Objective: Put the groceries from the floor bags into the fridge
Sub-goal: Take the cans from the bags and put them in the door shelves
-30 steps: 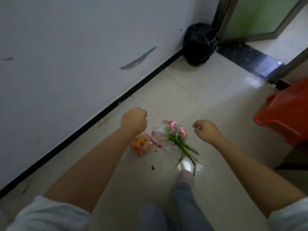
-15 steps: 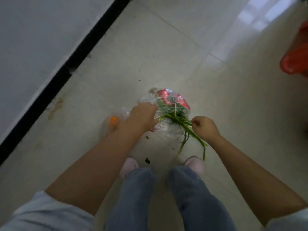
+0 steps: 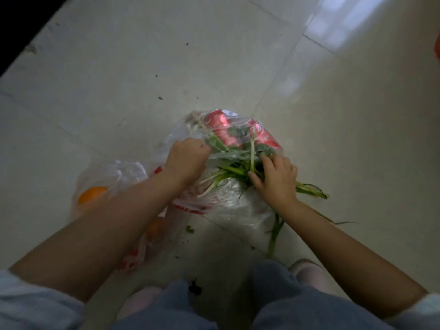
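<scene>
A clear plastic bag [image 3: 238, 206] lies on the tiled floor in front of my feet, holding red packets [image 3: 226, 129] and a bunch of green onions [image 3: 228, 170] whose leaves spill out to the right. My left hand [image 3: 185, 158] grips the bag's upper edge with curled fingers. My right hand [image 3: 276, 177] curls round the green onion stalks at the bag's mouth. A second clear bag with red print [image 3: 123, 172] lies to the left under my left forearm, with oranges [image 3: 91, 194] inside.
A dark skirting strip [image 3: 21, 32] runs across the top left corner along the wall. A red object [image 3: 437, 48] shows at the right edge. Bits of leaf and dirt are scattered on the pale floor tiles [image 3: 333, 139]. My slippers [image 3: 307, 270] and knees fill the bottom.
The view has dropped close to the bags as I bent down. Both hands went from hovering fists above the floor to holding the clear bag and the green onions.
</scene>
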{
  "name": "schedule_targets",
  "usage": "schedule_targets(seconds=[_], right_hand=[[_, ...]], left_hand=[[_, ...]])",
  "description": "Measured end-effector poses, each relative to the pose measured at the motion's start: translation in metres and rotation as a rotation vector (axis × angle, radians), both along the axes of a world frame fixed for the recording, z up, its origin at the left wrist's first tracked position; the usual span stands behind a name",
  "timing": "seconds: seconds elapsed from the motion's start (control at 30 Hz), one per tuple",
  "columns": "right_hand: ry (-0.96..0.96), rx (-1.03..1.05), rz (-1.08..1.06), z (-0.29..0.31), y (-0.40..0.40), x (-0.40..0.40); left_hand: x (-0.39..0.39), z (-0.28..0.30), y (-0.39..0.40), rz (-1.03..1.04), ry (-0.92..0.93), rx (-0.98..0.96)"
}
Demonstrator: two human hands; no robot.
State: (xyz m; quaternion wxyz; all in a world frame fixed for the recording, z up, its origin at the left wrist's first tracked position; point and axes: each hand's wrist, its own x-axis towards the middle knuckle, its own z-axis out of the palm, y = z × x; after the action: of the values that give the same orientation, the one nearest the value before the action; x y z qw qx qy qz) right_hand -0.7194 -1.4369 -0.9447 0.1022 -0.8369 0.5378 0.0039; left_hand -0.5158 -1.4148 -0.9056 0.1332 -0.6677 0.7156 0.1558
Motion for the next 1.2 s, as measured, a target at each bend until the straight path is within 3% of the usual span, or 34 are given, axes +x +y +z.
schedule_targets(seconds=[0.2,0.33,0.47,0.53,0.7,0.77,0.9,1.0,1.2], right_hand=[[-0.323,0.033,-0.043,0.007,0.005,0.014],[-0.280,0.245,-0.186,0.010,0.009,0.024],[-0.313,0.390,-0.333,0.006,0.005,0.024],[-0.312,0.368,-0.258,0.006,0.004,0.022],[-0.042,0.019,0.449,-0.007,0.019,0.025],[0.092,-0.045,0.561,-0.013,0.017,0.028],[0.169,-0.078,0.487,-0.013,0.005,0.026],[0.274,0.036,0.384,-0.014,0.003,0.026],[0.145,-0.184,0.336,-0.022,0.007,0.032]], left_hand=[[0.010,0.009,-0.005,0.153,0.384,0.091],[0.016,0.010,-0.010,0.247,0.564,0.074],[0.019,0.006,-0.014,0.473,0.752,0.006],[0.020,0.004,-0.013,0.567,0.803,-0.007],[0.034,0.006,-0.020,0.560,0.642,-0.175],[0.041,0.002,-0.022,0.453,0.518,-0.204],[0.043,-0.002,-0.022,0.280,0.339,-0.275],[0.038,0.000,-0.024,0.244,0.284,-0.297],[0.033,0.002,-0.029,0.326,0.378,-0.257]])
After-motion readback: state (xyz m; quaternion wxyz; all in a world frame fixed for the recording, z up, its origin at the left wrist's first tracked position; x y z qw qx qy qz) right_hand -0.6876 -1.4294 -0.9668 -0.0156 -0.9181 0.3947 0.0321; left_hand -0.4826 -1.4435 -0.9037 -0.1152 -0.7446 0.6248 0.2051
